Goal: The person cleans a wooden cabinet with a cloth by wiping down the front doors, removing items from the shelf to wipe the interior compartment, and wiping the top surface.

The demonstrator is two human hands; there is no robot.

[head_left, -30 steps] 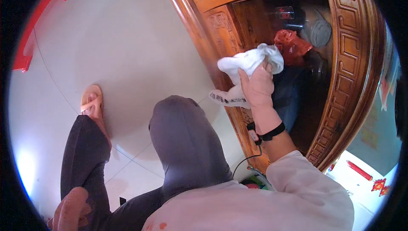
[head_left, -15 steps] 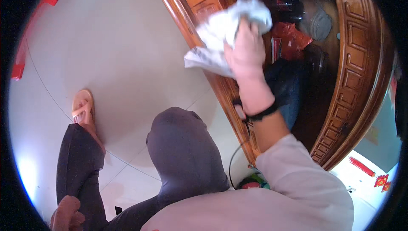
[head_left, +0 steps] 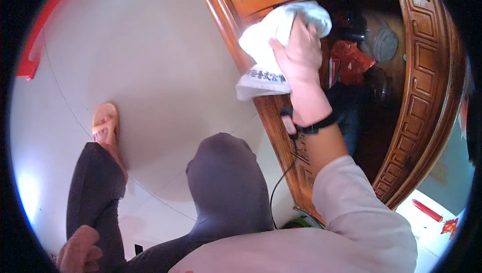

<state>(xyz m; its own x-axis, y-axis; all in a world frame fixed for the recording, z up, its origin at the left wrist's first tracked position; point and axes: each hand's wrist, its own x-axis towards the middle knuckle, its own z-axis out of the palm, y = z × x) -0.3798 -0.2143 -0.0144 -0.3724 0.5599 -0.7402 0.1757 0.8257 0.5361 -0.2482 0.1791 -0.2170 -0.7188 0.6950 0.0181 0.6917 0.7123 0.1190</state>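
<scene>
My right hand (head_left: 299,54) grips a bunched white cloth (head_left: 266,39) with dark print on its hanging lower flap. The cloth lies over the front edge of the open compartment in a carved wooden cabinet (head_left: 420,67), ahead and to the right. Whether it presses on the wood or hovers just above it I cannot tell. At the lower left, my left hand (head_left: 80,250) rests beside my dark trouser leg with its fingers curled in, and no object shows in it.
Inside the compartment are a red plastic bag (head_left: 351,61), a clear round container (head_left: 385,44) and dark items. Red furniture (head_left: 37,37) stands on the tiled floor at far left. A black cable (head_left: 275,187) runs down from my right wristband (head_left: 319,124).
My right hand and the cloth have shifted slightly rightward in the picture, and the printed flap shows more clearly. The whole view has moved a little. My left hand stays low at the left.
</scene>
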